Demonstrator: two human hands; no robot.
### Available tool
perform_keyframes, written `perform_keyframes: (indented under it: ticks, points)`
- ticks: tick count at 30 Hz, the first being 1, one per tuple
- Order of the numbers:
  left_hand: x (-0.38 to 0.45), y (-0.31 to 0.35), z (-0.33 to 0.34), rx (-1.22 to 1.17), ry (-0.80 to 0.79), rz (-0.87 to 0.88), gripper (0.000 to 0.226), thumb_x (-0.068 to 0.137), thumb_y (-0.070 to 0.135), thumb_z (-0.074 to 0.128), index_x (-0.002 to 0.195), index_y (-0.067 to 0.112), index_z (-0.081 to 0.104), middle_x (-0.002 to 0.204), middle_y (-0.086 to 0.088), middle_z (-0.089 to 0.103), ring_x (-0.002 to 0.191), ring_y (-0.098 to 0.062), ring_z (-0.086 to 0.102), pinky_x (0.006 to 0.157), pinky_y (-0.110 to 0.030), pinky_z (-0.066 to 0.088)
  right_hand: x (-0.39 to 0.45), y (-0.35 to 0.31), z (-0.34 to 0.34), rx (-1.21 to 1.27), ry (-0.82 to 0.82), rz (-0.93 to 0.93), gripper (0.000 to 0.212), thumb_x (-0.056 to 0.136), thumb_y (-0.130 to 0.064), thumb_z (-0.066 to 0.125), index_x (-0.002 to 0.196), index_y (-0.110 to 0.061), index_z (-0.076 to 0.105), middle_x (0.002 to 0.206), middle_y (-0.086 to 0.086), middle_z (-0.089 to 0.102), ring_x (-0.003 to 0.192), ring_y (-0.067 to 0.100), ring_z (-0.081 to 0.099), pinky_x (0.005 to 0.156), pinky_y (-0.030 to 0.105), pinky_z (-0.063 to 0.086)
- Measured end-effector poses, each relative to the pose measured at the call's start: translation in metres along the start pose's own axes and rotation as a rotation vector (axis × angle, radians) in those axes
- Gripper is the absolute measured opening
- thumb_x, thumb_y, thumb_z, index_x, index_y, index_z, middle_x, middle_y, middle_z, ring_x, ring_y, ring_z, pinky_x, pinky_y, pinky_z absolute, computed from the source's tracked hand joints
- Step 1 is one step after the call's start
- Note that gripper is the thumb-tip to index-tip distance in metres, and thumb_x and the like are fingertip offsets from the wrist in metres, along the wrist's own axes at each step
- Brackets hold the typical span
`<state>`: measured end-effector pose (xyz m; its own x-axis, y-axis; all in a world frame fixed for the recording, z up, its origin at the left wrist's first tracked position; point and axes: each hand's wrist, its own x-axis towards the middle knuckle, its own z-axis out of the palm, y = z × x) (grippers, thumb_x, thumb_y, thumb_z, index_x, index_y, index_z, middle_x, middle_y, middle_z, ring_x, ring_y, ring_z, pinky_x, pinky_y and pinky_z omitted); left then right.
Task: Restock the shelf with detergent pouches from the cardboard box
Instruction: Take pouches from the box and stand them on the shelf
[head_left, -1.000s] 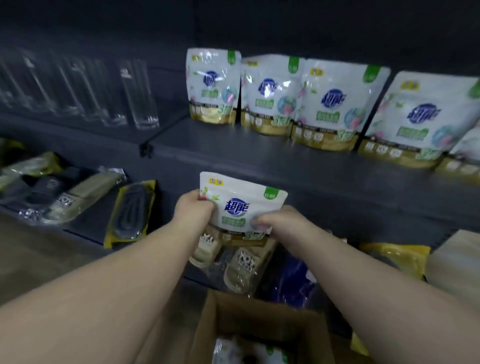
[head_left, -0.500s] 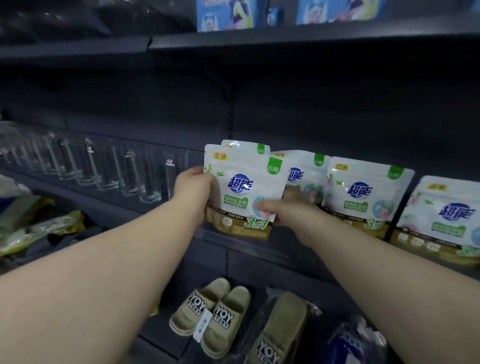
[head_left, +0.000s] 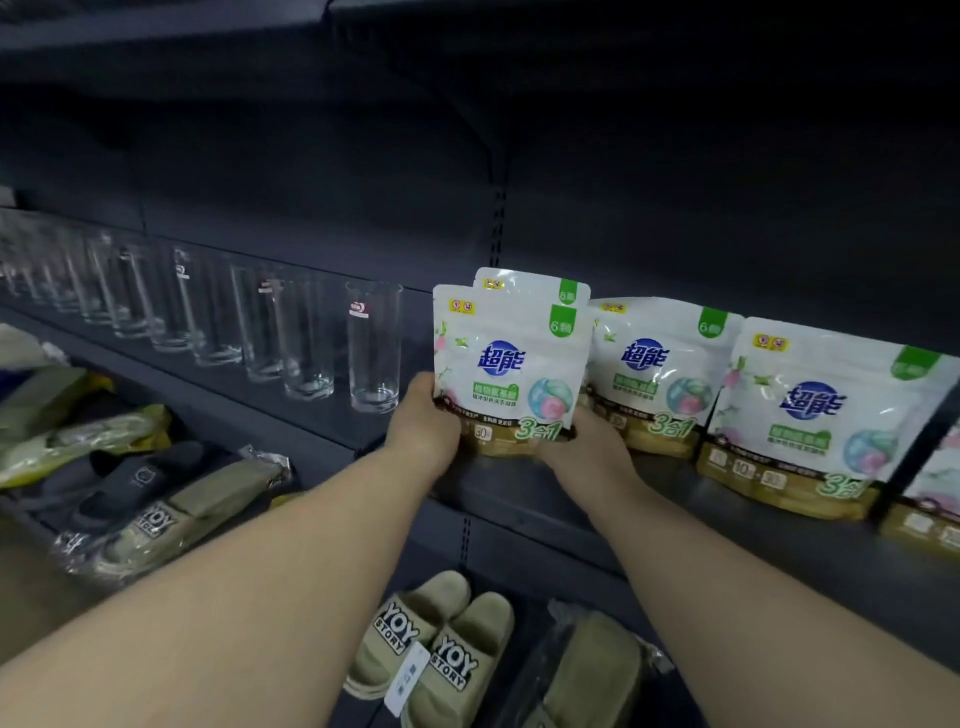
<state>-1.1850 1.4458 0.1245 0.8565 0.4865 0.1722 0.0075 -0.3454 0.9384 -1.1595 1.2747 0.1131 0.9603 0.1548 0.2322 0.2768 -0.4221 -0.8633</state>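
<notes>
While both hands reach forward in the head view, the left hand (head_left: 423, 428) grips the lower left corner of a detergent pouch (head_left: 506, 371) and the right hand (head_left: 589, 449) grips its lower right corner, each grip clamped on the pouch with fingers curled behind its gold bottom band. That pouch stands upright at the left end of a row on the dark shelf (head_left: 561, 499), its base at or just above the shelf surface; which of the two cannot be told. A second pouch (head_left: 530, 286) stands directly behind it, only its top edge showing. To the right, along the same shelf, another pouch (head_left: 657, 374) stands just beside the held one, and a further pouch (head_left: 815, 415) stands beyond that. Left of the held pouch a row of clear drinking glasses (head_left: 374, 348) runs along the shelf, the nearest glass just beside the left hand. Below, on a lower shelf, lies a pair of beige slippers (head_left: 436, 644) with a tag, and more slippers in plastic wrap (head_left: 171, 514) lie to the left.
</notes>
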Motion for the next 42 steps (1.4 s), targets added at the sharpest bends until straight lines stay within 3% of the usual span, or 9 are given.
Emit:
perform_keyframes:
  ticks: [5,10,19,26,32,37,40,42]
  points:
    - [0.006,-0.004,0.009,0.083,0.056,0.005,0.03,0.086,-0.005,0.042,0.11,0.012,0.049,0.102,-0.008,0.063,0.092,-0.026,0.058,0.078,-0.032,0.047,0.002,0.004,0.004,-0.003,0.02,0.004,0.031,0.082,-0.021,0.074,0.111,-0.029,0.066,0.098,-0.014,0.066,0.09,0.006,0.06,0.075,0.026,0.049]
    - [0.006,-0.004,0.009,0.097,0.047,-0.001,0.037,0.088,-0.001,0.045,0.121,0.017,0.048,0.109,-0.008,0.066,0.099,-0.028,0.061,0.084,-0.035,0.05,-0.003,0.002,-0.001,0.045,-0.008,0.006,0.024,0.082,-0.019,0.072,0.099,-0.033,0.062,0.092,-0.02,0.064,0.087,0.002,0.06,0.074,0.024,0.05]
    - [-0.001,-0.002,0.008,0.092,0.064,-0.007,0.042,0.087,-0.004,0.043,0.124,0.014,0.047,0.113,-0.007,0.064,0.101,-0.028,0.06,0.088,-0.037,0.052,-0.008,-0.004,-0.002,0.016,-0.022,-0.003,0.022,0.084,-0.017,0.072,0.099,-0.03,0.061,0.089,-0.019,0.062,0.082,-0.003,0.056,0.066,0.016,0.044]
    - [-0.015,-0.004,0.005,0.038,0.15,-0.019,0.044,0.088,-0.001,0.045,0.129,0.013,0.048,0.113,0.001,0.057,0.095,-0.02,0.055,0.079,-0.027,0.043,-0.018,-0.007,-0.006,0.038,0.04,0.019,0.032,0.078,-0.032,0.079,0.105,-0.025,0.063,0.098,-0.011,0.066,0.09,0.005,0.061,0.073,0.024,0.049]
    - [-0.056,-0.016,0.004,-0.025,0.333,0.053,0.02,0.083,0.008,0.055,0.101,0.017,0.057,0.106,-0.005,0.065,0.093,-0.023,0.06,0.078,-0.028,0.042,-0.048,-0.008,-0.017,0.097,0.168,0.056,0.034,0.078,-0.039,0.079,0.103,-0.025,0.06,0.1,-0.007,0.064,0.085,0.003,0.06,0.062,0.019,0.042]
    - [-0.13,-0.031,0.022,-0.161,0.148,0.085,0.016,0.085,0.009,0.056,0.092,0.023,0.06,0.095,0.0,0.065,0.091,-0.019,0.062,0.085,-0.039,0.051,-0.111,-0.001,-0.031,0.232,0.133,-0.093,0.017,0.082,-0.021,0.078,0.093,-0.022,0.065,0.085,-0.008,0.068,0.079,0.004,0.064,0.071,0.017,0.051]
    - [-0.181,-0.056,0.04,-0.183,-0.111,0.015,0.02,0.087,0.005,0.055,0.088,0.024,0.063,0.086,-0.003,0.068,0.084,-0.023,0.067,0.073,-0.042,0.055,-0.167,0.033,-0.041,0.245,-0.036,-0.071,0.013,0.085,-0.015,0.076,0.095,-0.019,0.069,0.089,-0.003,0.072,0.083,0.005,0.068,0.077,0.019,0.054]
    - [-0.214,-0.077,0.05,-0.192,-0.267,-0.039,0.027,0.086,0.0,0.053,0.08,0.022,0.066,0.077,-0.003,0.07,0.071,-0.02,0.067,0.062,-0.034,0.055,-0.204,0.071,-0.047,0.176,-0.179,0.008,0.012,0.087,-0.013,0.073,0.09,-0.025,0.07,0.091,-0.002,0.075,0.087,0.008,0.071,0.079,0.024,0.057]
